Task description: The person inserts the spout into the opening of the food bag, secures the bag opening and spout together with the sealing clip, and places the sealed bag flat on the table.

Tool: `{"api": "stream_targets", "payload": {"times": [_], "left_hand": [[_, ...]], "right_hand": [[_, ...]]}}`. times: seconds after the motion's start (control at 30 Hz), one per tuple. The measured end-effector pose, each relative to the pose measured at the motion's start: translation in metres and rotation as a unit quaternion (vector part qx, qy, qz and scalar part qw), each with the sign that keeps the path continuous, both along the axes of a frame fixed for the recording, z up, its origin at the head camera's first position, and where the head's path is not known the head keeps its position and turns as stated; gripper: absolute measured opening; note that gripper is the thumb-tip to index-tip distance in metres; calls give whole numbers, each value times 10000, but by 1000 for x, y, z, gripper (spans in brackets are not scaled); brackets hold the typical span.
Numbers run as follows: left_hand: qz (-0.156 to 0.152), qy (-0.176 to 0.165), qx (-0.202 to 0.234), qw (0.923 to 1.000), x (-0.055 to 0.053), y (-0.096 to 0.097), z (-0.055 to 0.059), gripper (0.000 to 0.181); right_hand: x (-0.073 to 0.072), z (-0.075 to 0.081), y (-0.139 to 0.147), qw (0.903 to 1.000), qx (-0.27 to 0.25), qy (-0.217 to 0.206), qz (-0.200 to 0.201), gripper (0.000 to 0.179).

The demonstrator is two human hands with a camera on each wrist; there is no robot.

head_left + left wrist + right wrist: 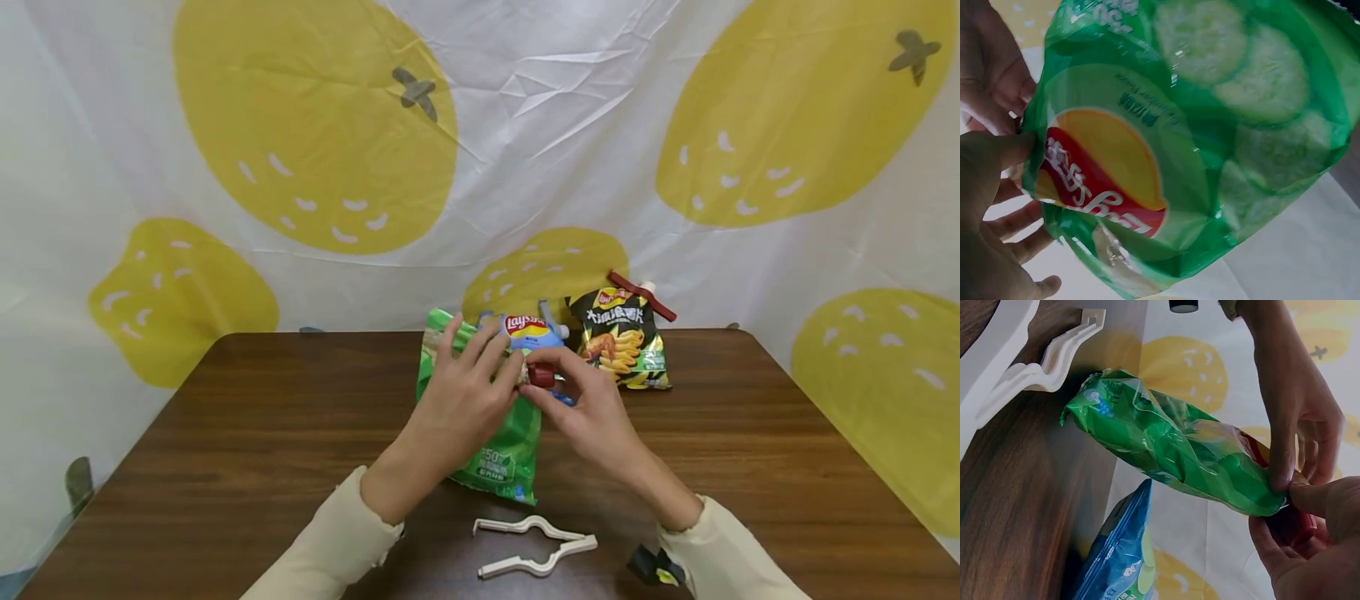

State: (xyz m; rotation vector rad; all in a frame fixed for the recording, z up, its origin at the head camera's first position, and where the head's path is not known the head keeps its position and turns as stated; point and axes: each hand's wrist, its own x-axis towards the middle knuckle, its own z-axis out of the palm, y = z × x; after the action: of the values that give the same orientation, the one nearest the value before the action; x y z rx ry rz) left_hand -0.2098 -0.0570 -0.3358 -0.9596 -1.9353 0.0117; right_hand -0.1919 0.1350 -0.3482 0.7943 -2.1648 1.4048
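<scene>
My left hand (465,392) pinches the side edge of a green Lay's chip bag (491,450), its thumb on the bag's face and its other fingers behind or fanned out. In the left wrist view the bag's front (1197,162) shows cucumber slices. My right hand (592,408) meets the left at that same edge. Between its thumb and fingers it holds a small dark red cap-like piece (542,375), right against the gathered film of the bag. The right wrist view shows this red piece (1296,526) under the bag's end, partly hidden by fingers.
An open white bag clip (536,546) lies on the brown table (300,433) in front. Behind stand a blue Lay's bag (536,335) with a grey clip (547,315) and a black Lay's bag (618,342) with a red clip (660,308). A printed cloth hangs at the back.
</scene>
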Motion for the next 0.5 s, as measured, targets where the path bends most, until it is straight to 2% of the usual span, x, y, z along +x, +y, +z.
{"api": "stream_targets", "payload": {"times": [0.13, 0.27, 0.33, 0.5], "left_hand": [[-10, 101, 117, 9999, -2, 2, -4, 33], [-2, 50, 100, 9999, -5, 2, -8, 40], [36, -6, 55, 10000, -7, 2, -10, 45], [100, -27, -47, 9999, -8, 2, -14, 47]], "right_hand": [[-1, -1, 1, 9999, -96, -81, 29, 34], [-2, -1, 1, 9993, -6, -357, 83, 38], [-2, 0, 1, 9989, 211, -419, 81, 40], [-1, -2, 1, 9954, 952, -66, -58, 47]]}}
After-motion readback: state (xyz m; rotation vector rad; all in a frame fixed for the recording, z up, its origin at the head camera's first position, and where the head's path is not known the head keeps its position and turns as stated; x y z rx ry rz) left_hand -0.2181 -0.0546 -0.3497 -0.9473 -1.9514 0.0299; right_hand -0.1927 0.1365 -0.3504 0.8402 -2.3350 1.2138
